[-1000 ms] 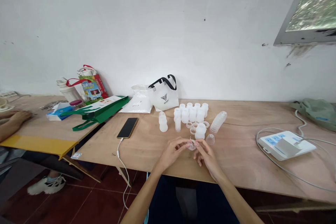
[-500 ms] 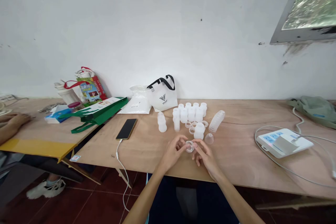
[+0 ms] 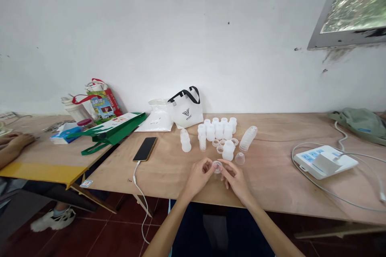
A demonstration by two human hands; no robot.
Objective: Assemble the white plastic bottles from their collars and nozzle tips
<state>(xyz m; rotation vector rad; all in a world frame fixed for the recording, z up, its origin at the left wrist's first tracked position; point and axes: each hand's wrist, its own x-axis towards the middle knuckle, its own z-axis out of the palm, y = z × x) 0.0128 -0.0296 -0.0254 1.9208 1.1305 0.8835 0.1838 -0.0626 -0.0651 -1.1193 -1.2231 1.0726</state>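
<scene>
Your left hand [image 3: 197, 176] and right hand [image 3: 237, 178] both pinch one small clear plastic cap [image 3: 217, 166] by its rim, just above the tabletop [image 3: 271, 176] near its front edge. Judged light, thin-walled, slick and easily crushed: hold the rim lightly with your fingertips. Behind it, white plastic bottles [image 3: 218, 130] stand clustered, apparently empty. A nested stack of clear caps [image 3: 249, 137] lies on its side beside them.

Bright, soft daylight, even across wall [image 3: 181, 28]. Window [image 3: 351, 4] at 2 o'clock overexposed, foliage smeared. Dark shadow under table [image 3: 271, 180] toward 7 o'clock. Wide-lens bowing at edges. Fairly sharp: left hand [image 3: 197, 176], right hand [image 3: 237, 180]; cap [image 3: 217, 166] between them indistinct.
</scene>
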